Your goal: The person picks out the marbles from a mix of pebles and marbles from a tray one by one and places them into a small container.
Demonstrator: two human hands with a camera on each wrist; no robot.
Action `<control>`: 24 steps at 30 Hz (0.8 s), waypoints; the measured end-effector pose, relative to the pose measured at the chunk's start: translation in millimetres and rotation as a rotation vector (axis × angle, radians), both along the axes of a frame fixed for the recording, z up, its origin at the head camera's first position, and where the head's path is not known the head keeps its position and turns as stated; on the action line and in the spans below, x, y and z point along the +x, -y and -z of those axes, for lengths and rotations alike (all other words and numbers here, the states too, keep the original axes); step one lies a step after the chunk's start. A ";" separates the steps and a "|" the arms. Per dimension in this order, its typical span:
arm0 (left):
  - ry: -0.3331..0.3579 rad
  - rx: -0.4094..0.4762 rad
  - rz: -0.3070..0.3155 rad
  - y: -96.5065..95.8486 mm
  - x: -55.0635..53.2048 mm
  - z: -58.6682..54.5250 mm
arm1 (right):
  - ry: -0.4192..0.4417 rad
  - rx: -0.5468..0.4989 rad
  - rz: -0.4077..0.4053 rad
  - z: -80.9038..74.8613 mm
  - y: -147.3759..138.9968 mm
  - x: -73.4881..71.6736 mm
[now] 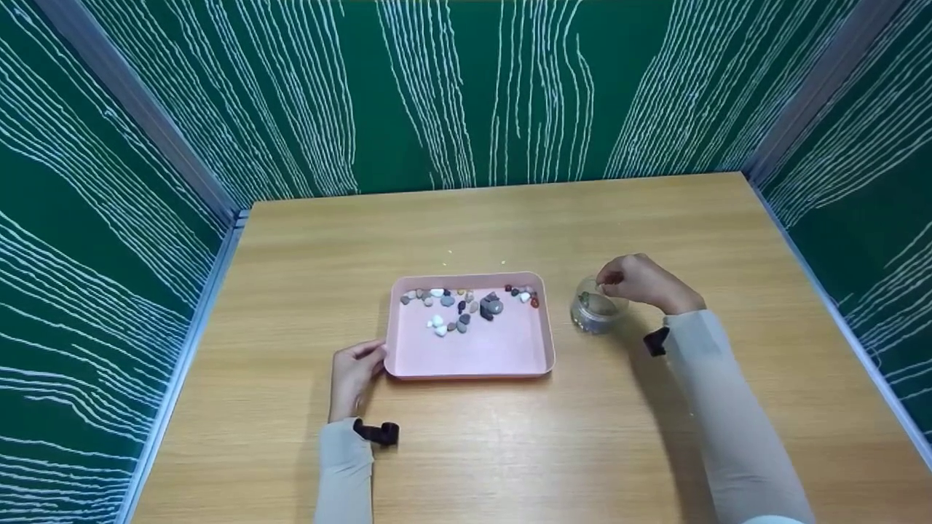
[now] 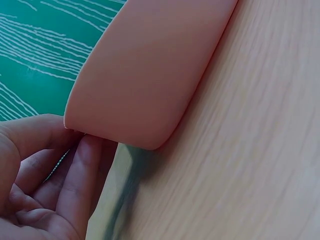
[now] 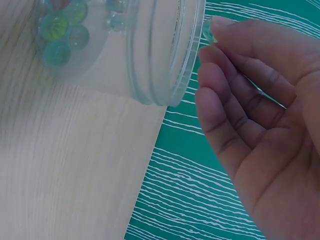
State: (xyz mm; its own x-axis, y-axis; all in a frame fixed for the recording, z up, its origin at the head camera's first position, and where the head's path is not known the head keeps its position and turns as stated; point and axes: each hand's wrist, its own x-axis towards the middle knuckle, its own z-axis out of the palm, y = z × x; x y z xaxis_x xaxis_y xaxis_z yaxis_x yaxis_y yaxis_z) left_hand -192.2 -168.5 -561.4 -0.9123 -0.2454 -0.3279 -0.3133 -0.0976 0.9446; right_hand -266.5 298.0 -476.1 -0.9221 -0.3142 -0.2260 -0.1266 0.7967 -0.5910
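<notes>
A shallow pink tray (image 1: 502,353) lies on the table with several pebbles (image 1: 448,300) inside, mostly along its far side. At the tray's near left corner, my left hand (image 1: 354,378) grips the edge with thumb and fingertips, also seen close up in the left wrist view. To the right of the tray stands a clear round jar (image 1: 595,324); several coloured glass marbles (image 3: 56,52) show through its wall. Just at the jar's mouth, my right hand (image 1: 641,282) pinches a small clear greenish marble (image 3: 207,31) between thumb and index finger.
The wooden table (image 1: 473,458) carries a few tiny pale bits (image 1: 449,252) beyond the tray. Green panels (image 1: 480,94) with white wavy lines rise behind and on both sides of the table.
</notes>
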 end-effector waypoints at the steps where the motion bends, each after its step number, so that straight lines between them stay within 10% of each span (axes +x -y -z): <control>1: 0.003 0.001 0.001 0.1 0.0 -0.1 | 0.004 0.003 0.000 0.5 -0.2 0.3; 24: -0.001 0.012 -0.010 -0.6 -0.8 -0.5 | 0.005 -0.008 0.019 0.3 -6.2 6.1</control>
